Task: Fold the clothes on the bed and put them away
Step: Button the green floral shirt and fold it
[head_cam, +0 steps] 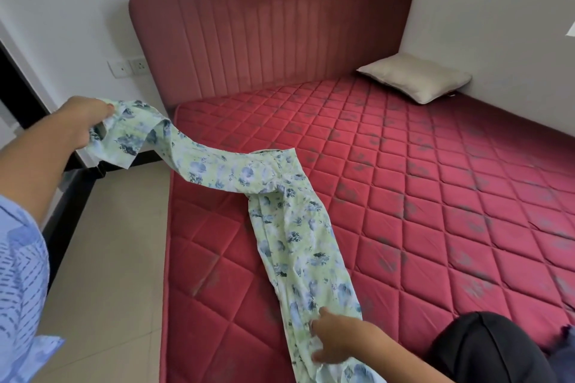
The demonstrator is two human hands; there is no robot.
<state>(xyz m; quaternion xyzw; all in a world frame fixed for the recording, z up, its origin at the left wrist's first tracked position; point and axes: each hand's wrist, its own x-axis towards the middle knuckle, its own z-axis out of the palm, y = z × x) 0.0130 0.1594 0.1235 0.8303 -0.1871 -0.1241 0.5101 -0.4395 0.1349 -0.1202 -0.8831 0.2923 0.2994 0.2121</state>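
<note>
A pale green garment with blue flowers (289, 211), long and narrow like trousers, lies stretched across the red quilted mattress (420, 196). My left hand (82, 121) grips one end of it and holds that end lifted off the bed over the floor at the left. My right hand (331, 342) holds the other end down near the mattress's front edge, fingers curled into the cloth. The garment bends at its middle, where a waistband edge shows.
A beige pillow (417, 78) lies at the far right corner by the red padded headboard (270, 37). A dark-clad knee (488, 348) rests on the bed at bottom right. Tiled floor (118, 252) runs along the bed's left; wall sockets (129, 67) sit beside the headboard.
</note>
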